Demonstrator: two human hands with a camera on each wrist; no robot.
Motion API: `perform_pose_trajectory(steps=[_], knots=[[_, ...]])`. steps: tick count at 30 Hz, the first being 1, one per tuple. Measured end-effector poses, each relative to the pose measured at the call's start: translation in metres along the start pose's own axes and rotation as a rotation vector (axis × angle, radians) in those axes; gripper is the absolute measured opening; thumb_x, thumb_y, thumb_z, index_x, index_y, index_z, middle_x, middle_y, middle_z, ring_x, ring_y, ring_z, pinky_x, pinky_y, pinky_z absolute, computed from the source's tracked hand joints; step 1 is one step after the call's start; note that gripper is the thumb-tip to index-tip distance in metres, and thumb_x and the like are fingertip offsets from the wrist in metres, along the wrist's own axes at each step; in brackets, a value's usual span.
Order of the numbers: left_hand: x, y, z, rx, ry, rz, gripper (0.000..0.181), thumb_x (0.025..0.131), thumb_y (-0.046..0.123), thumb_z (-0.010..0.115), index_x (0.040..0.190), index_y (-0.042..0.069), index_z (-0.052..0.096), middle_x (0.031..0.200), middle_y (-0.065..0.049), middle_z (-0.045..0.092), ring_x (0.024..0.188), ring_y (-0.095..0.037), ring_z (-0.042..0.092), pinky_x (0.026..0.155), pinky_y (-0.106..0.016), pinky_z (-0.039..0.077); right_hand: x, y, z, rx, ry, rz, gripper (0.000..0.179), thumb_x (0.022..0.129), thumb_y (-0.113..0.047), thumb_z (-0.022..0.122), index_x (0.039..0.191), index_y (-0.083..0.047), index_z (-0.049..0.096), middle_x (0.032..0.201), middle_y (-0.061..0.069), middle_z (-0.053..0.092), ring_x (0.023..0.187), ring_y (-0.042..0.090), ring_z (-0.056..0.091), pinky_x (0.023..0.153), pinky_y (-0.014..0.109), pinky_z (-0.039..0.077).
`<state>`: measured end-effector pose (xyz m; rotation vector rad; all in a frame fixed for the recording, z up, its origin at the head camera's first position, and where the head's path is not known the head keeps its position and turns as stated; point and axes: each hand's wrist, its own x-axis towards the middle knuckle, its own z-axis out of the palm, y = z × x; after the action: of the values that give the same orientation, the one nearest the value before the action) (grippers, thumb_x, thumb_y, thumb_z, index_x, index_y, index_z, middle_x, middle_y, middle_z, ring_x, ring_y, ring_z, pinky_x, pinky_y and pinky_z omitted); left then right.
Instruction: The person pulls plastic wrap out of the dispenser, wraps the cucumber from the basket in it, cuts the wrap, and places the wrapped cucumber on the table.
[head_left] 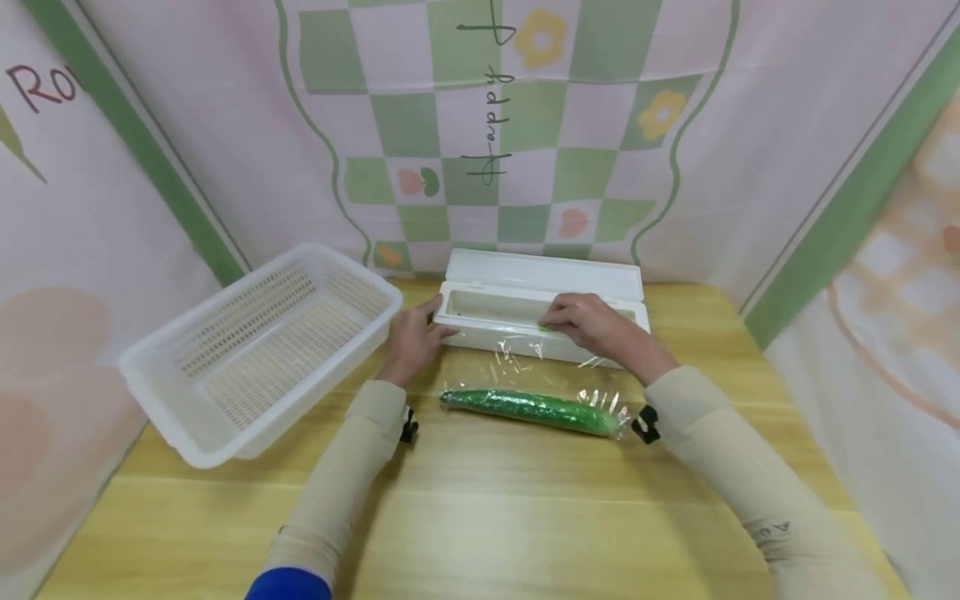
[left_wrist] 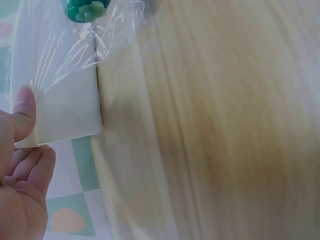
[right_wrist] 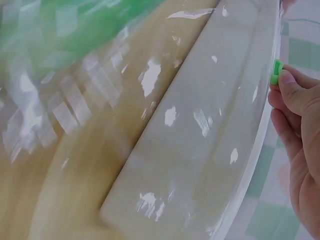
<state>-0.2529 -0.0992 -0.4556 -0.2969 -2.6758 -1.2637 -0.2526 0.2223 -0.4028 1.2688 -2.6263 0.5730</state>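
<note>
A long white cling film dispenser (head_left: pixel 480 337) lies with its lid (head_left: pixel 540 273) raised toward the back. My left hand (head_left: pixel 412 337) grips its left end; in the left wrist view the thumb (left_wrist: pixel 25 112) presses the edge where clear film (left_wrist: pixel 50 65) creases, with the fingers below. My right hand (head_left: pixel 592 323) is at the dispenser's front edge, right of the middle, and pinches a small green slide cutter (right_wrist: pixel 275 75) between thumb and finger. Clear film runs from that edge toward me over a green cucumber (head_left: pixel 532 408), which lies on the table in front.
A white slotted plastic basket (head_left: pixel 138 371) stands at the left of the wooden table (head_left: pixel 487 517), beside my left forearm. Behind the dispenser hangs a curtain (head_left: pixel 465 125) with green and white checks.
</note>
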Motion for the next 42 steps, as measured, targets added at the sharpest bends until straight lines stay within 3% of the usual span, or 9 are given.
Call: perform_pose_trajectory(steps=[10,23,27,30,35,39,42], knots=[[0.0,0.001,-0.001,-0.017,-0.017,-0.007,0.074,0.089,0.019,0.083,0.153,0.002,0.049,0.152,-0.02,0.056,0.14,-0.034,0.059,0.108,-0.038,0.055,-0.057,0.02,-0.026,-0.105,0.071,-0.019,0.022,0.086,0.009,0.078,0.105,0.0,0.082,0.096,0.008,0.076,0.084,0.021,0.071,0.075,0.041,0.062],[0.0,0.005,-0.004,-0.08,-0.05,-0.014,0.073,0.091,0.015,0.081,0.154,0.0,0.048,0.15,-0.02,0.059,0.139,-0.031,0.06,0.111,-0.041,0.054,-0.116,0.038,-0.047,-0.196,0.152,-0.024,0.031,0.075,0.014,0.083,0.101,-0.002,0.082,0.097,0.009,0.077,0.085,0.028,0.073,0.076,0.045,0.063],[-0.001,0.001,-0.007,-0.134,-0.059,-0.001,0.071,0.091,0.011,0.08,0.153,-0.001,0.048,0.151,-0.022,0.058,0.14,-0.032,0.059,0.111,-0.042,0.054,-0.118,0.037,-0.048,-0.207,0.153,-0.015,0.032,0.075,0.014,0.083,0.102,-0.003,0.083,0.098,0.01,0.078,0.087,0.031,0.074,0.078,0.047,0.063],[0.0,-0.003,-0.011,-0.204,-0.078,0.0,0.071,0.091,0.007,0.08,0.154,-0.003,0.047,0.154,-0.023,0.054,0.144,-0.034,0.055,0.113,-0.04,0.053,-0.114,0.029,-0.051,-0.202,0.108,0.027,0.029,0.081,0.013,0.08,0.106,-0.001,0.082,0.102,0.013,0.077,0.092,0.032,0.075,0.081,0.048,0.064],[0.003,-0.007,-0.019,-0.247,-0.168,0.002,0.072,0.095,0.006,0.076,0.157,-0.005,0.041,0.162,-0.023,0.044,0.152,-0.036,0.044,0.123,-0.042,0.042,-0.108,0.01,-0.058,-0.249,0.024,0.129,0.026,0.087,0.011,0.075,0.112,0.005,0.077,0.106,0.021,0.075,0.097,0.039,0.073,0.085,0.052,0.064],[0.002,-0.006,-0.027,-0.194,-0.263,0.009,0.075,0.098,0.009,0.073,0.162,0.0,0.035,0.168,-0.021,0.036,0.157,-0.037,0.036,0.127,-0.049,0.036,-0.106,-0.012,-0.056,-0.317,0.082,0.107,0.027,0.085,0.008,0.079,0.111,0.008,0.076,0.106,0.026,0.074,0.097,0.042,0.072,0.083,0.052,0.065],[-0.001,-0.005,-0.033,-0.179,-0.321,0.035,0.079,0.098,0.009,0.073,0.164,0.002,0.031,0.17,-0.023,0.033,0.157,-0.043,0.033,0.126,-0.055,0.036,-0.105,-0.033,-0.044,-0.309,0.122,0.052,0.028,0.083,0.001,0.084,0.109,0.006,0.076,0.104,0.023,0.075,0.094,0.037,0.073,0.081,0.048,0.065]])
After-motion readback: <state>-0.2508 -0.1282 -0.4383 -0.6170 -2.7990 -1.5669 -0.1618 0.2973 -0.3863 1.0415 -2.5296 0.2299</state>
